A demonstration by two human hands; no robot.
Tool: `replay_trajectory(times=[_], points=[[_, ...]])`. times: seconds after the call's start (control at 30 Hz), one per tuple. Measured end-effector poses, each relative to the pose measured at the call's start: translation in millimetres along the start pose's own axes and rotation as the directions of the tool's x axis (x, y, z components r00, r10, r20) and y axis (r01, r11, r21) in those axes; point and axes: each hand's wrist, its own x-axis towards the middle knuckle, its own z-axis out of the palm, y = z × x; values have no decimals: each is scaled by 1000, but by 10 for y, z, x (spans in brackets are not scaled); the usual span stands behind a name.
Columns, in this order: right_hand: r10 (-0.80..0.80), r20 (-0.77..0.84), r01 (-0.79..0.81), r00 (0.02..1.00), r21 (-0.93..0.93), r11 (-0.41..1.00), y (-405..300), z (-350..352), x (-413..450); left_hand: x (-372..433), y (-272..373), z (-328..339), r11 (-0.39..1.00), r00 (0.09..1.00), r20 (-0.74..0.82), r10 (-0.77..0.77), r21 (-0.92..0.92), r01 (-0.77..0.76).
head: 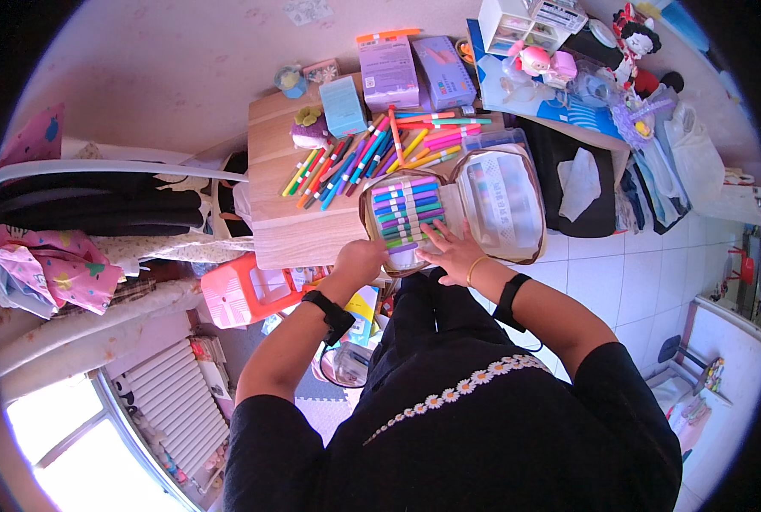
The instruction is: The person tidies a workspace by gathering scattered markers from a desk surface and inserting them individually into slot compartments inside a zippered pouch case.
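An open zippered case (542, 240) with brown edging lies at the table's front edge. Its left half holds a row of colored markers (409, 206) lying crosswise under a pale band. The lid half, on the right, has a clear pocket (499, 208). My left hand (361, 261) is curled at the case's lower left, beside the end of a purple marker (403, 248); whether its fingers grip that marker is hidden. My right hand (449, 249) is spread, its fingertips resting on the lowest markers near the case's middle fold.
Loose markers (348, 166) are heaped behind the case on the wooden table (290, 230). Boxes (390, 73) and a purple plush toy (310, 128) stand behind them. A black chair seat (579, 198) is at the right, and an orange plastic stool (226, 291) sits below the table's left side.
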Motion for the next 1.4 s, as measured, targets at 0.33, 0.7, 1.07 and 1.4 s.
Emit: replay_trajectory(times=[0.33,0.7,1.07,1.4], points=[[12,-1,-11,1000,18,1000,2,9,14,84,284,8,983,998,-62,33,181,-22],[9,-2,-9,1000,28,1000,10,-17,8,201,397,128,942,937,-221,271,261,-211],[16,55,-16,998,10,1000,6,-86,35,251,479,33,899,933,-176,312,371,-231],[37,37,-37,999,15,999,-20,-100,28,265,406,115,889,911,-242,335,401,-221]])
